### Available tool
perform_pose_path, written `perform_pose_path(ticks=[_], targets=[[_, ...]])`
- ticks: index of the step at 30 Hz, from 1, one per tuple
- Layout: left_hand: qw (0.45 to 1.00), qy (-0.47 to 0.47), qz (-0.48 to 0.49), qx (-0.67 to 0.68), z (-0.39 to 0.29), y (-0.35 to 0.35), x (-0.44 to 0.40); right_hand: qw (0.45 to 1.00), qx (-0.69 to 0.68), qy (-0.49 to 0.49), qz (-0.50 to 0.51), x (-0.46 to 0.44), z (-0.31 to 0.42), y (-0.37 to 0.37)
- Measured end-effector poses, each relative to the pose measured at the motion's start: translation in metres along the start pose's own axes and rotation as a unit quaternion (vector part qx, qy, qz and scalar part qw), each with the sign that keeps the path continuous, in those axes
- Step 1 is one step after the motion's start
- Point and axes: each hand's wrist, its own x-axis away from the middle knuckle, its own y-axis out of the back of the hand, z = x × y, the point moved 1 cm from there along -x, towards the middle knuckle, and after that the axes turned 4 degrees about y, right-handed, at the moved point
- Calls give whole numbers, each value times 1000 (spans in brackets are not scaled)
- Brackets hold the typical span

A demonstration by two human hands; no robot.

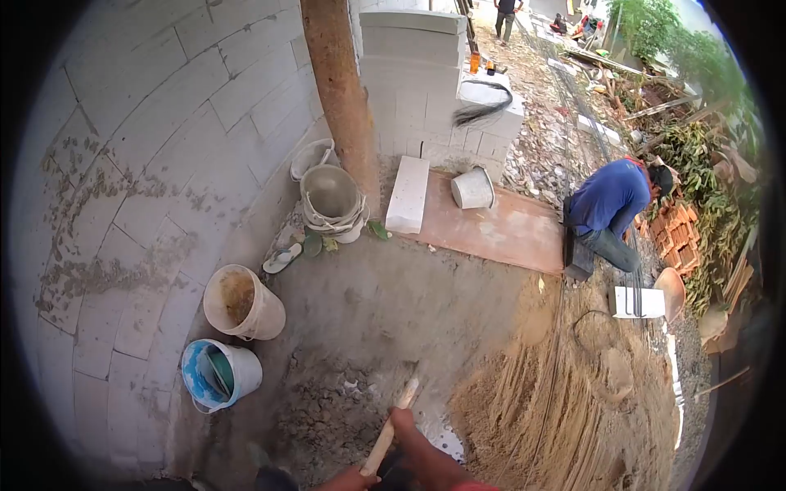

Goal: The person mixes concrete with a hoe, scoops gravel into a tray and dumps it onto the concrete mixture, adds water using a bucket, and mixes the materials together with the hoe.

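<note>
Clenched, my left hand (352,479) and right hand (402,422) hold a wooden handle (380,449) at six o'clock; floor (368,282) stretches toward twelve, sand (524,393) borders it at two; the handle's long axis points to one.

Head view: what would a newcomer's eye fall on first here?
Probably the pale wooden handle at bottom centre, gripped by the left hand near the frame's edge and the right hand farther up. Next, the co-worker in blue, bent low at the right end of the reddish-brown board. Then the blue-stained white bucket at lower left, near the block wall.
</note>
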Motion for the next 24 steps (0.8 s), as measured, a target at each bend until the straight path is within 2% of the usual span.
perform_pose_path(ticks=[1, 2, 3, 4, 6, 7, 8, 11, 12, 14, 15, 16, 17, 18, 19, 20, 21, 24], targets=[[992, -4, -5, -127, 8, 26, -60, 1000, 2, 21, -6, -9, 21, -13], [980, -19, -43, -193, -33, 28, -52, 998, 22, 57, -15, -69, 8, -18], [990, -61, -33, -125, -30, 41, -90, 992, 43, 116, -29, -77, 33, -33], [993, -98, 4, -72, -36, 56, -121, 979, 94, 181, -4, -126, 31, -37], [967, -180, -75, -164, -40, 96, -206, 976, 80, 201, -9, -184, 55, -66], [971, -216, -40, -95, -41, 116, -247, 973, 74, 217, -9, -192, 75, -86], [972, -176, -66, -139, -64, 137, -259, 974, 70, 214, -28, -214, 81, -103], [948, -256, -94, -165, -34, 207, -363, 973, 111, 195, -62, -288, 61, -146], [956, -241, -82, -143, -20, 233, -361, 968, 119, 212, -70, -294, 35, -169], [981, -183, -36, -54, 26, 276, -341, 939, 279, 193, -56, -268, -17, -218], [991, -133, 10, 8, 64, 297, -317, 929, 321, 170, -74, -232, -50, -248], [996, -84, -15, 2, 102, 315, -294, 918, 349, 158, -103, -183, -90, -285], [997, -65, -40, -17, 171, 336, -250, 873, 423, 193, -147, -162, -187, -296], [999, -28, -42, -21, 211, 345, -222, 878, 439, 130, -137, -147, -237, -300], [994, -1, -76, -80, 244, 350, -198, 894, 414, 111, -129, -111, -268, -305], [994, -5, -87, -64, 278, 350, -187, 924, 367, 22, -106, -113, -311, -294], [994, -7, -93, -51, 308, 346, -179, 938, 330, 32, -105, -92, -324, -287], [974, -29, -145, -169, 346, 312, -151, 954, 282, 34, -99, -39, -336, -253]])
